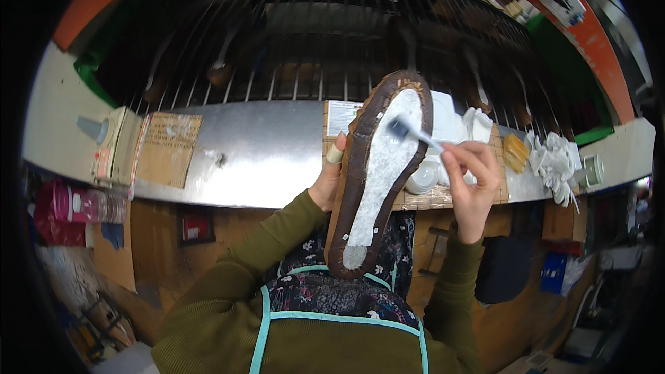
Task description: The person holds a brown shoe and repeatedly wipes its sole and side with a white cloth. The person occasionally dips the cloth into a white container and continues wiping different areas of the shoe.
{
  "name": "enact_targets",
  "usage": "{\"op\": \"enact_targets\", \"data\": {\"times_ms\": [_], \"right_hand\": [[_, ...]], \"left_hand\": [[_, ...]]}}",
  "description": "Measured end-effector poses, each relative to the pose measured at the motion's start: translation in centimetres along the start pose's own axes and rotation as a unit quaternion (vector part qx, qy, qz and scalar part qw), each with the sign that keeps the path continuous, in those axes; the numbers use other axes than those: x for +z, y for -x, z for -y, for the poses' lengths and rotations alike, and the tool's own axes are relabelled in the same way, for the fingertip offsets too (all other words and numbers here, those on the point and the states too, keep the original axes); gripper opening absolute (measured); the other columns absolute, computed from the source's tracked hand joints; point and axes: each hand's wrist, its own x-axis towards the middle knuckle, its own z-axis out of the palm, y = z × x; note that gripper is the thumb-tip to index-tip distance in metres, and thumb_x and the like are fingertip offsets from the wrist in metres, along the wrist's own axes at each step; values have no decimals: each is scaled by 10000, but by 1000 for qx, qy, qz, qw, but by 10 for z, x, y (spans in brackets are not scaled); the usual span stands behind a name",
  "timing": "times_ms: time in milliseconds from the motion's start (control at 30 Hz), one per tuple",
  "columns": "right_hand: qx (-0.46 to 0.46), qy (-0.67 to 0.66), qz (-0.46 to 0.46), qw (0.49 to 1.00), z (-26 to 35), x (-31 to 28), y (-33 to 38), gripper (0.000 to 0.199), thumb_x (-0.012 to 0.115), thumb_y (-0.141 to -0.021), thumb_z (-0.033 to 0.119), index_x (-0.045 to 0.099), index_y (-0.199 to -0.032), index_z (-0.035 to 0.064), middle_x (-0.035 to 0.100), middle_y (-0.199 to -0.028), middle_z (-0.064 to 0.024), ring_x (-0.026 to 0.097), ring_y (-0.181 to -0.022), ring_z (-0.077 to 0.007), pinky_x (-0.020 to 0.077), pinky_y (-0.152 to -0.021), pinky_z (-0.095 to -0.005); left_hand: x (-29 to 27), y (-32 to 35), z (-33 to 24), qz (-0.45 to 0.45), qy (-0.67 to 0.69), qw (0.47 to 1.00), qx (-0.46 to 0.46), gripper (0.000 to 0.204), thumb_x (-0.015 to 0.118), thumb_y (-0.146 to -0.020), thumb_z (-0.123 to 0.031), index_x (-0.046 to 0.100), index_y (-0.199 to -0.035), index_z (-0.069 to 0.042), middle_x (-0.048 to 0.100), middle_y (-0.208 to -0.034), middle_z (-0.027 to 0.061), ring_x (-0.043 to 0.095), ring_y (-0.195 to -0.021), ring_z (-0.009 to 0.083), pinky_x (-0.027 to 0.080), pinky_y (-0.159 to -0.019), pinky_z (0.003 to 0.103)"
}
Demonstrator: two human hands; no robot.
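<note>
A brown leather shoe upper is held tilted in front of me, its underside facing up. A white fibrous layer runs along the middle of that underside, with a small greyish patch at the heel end. My left hand grips the shoe's left edge; a pale wrap is on one finger, and the other fingers are hidden behind the shoe. Pinched in my right hand is a small brush with a light handle. Its dark bristles, a little blurred, are at the white layer near the toe. A white round container sits behind the shoe.
Beyond the metal table lies a rack of metal rods. Cardboard and a box-shaped device are at left. A yellow block, crumpled white cloth and a tape roll are at right.
</note>
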Motion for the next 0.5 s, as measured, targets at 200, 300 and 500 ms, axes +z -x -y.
{"op": "enact_targets", "data": {"times_ms": [200,300,500], "right_hand": [[-168,132,-28,977,9,13,19,270,818,-679,133,758,-940,165,612,-874,-3,506,-715,-119,269,-740,-310],[-189,107,19,976,17,11,50,308,829,-651,139,761,-948,184,601,-854,-3,515,-728,-128,255,-737,-306],[-187,17,79,979,20,0,69,320,833,-633,154,761,-944,180,595,-860,-1,531,-744,-134,265,-735,-303]], "left_hand": [[-6,9,-9,-44,38,998,33,907,367,-848,-756,313,-1455,-85,447,-1400,170,525,-1219,244,471,-1001,366],[-7,9,-16,-75,62,994,45,917,354,-836,-775,334,-1446,-90,471,-1376,167,545,-1199,233,492,-980,359],[-17,4,-25,-70,42,995,54,933,344,-830,-785,339,-1440,-79,485,-1359,171,559,-1181,234,512,-961,342]]}}
